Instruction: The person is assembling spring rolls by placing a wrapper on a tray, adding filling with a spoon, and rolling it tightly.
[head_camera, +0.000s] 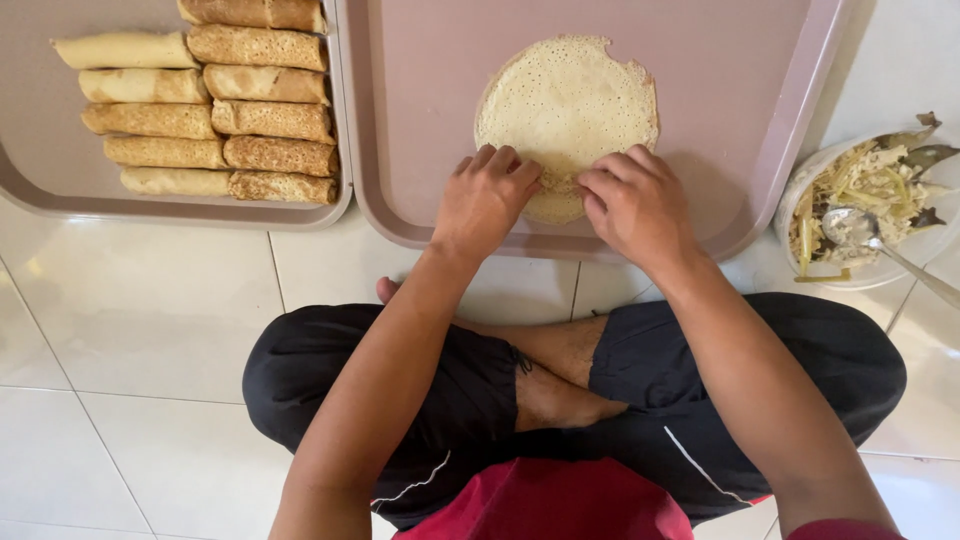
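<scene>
Left hand (485, 197) and right hand (632, 203) lie side by side, palms down, fingers curled

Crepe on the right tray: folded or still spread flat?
Mostly spread. The crepe lies flat on the tray; only its near edge is folded up under the left hand and right hand.

to the left of the hands a second tray (40, 190) holds rolled crepes (215, 120) in two columns. to the right a white bowl (800, 195) of shredded filling (860, 185) sits on the tiled floor (130, 330), a spoon (870, 235) resting in it.
</scene>
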